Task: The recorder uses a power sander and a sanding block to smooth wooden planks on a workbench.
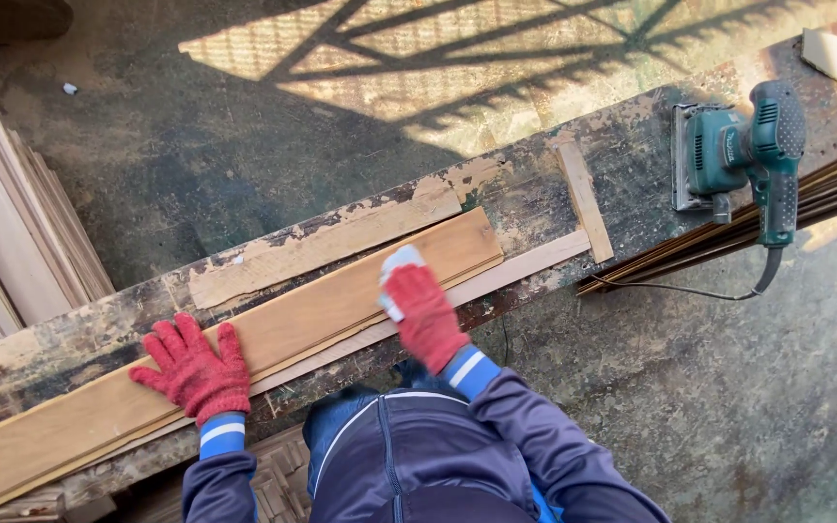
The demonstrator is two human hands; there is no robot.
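Observation:
A long light-brown wooden plank (312,310) lies along a worn, paint-flecked workbench (535,184). My left hand (196,370), in a red knit glove, rests flat with fingers spread on the plank's left part. My right hand (423,312), also in a red glove, presses a small pale block or folded sheet (397,263) against the plank near its right end. What that pale piece is made of I cannot tell.
A teal electric sander (743,155) with a black cord (690,289) sits on the bench's right end, beside a bundle of thin dark strips (825,199). A short wood strip (585,199) lies crosswise. Pale boards (12,223) are stacked at left on the concrete floor.

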